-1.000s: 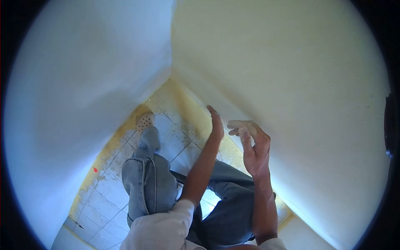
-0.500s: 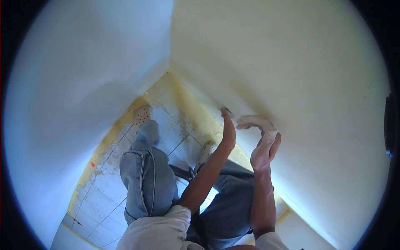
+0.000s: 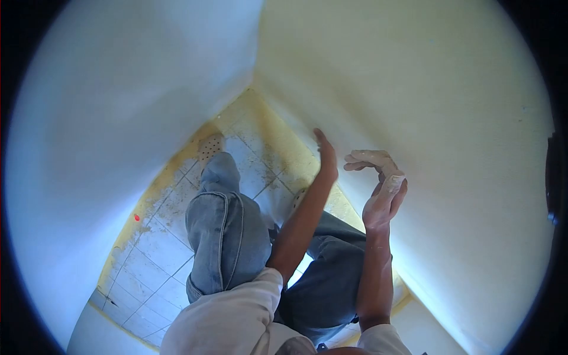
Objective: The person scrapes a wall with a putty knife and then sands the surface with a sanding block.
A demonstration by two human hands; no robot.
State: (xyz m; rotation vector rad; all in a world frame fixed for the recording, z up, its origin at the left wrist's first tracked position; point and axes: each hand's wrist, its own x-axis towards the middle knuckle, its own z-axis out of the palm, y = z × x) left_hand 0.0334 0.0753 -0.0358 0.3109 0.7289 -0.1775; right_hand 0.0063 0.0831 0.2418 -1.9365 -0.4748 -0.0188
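Observation:
My left hand (image 3: 328, 158) is seen edge-on, close to the cream wall (image 3: 438, 89) on the right. Its fingers point up and toward the corner; most of the grip is hidden behind the hand, so what it holds cannot be made out. Beside it, my right hand (image 3: 381, 192) is coated in pale dust, with bent fingers pointing left and the thumb apart. Nothing shows inside it. A gap separates the two hands, both low in front of the wall.
A second, bluish-white wall (image 3: 118, 106) meets the cream one in a corner. Dusty white floor tiles (image 3: 157, 242) have yellowish edging along the walls. A small red spot (image 3: 136, 218) lies at the left edge. My bent legs in jeans (image 3: 228, 242) and a perforated clog (image 3: 211, 148) occupy the corner.
Both hands appear a little higher in the view, and the camera has shifted slightly. A small dark-edged flat piece by my left fingertips earlier no longer shows clearly.

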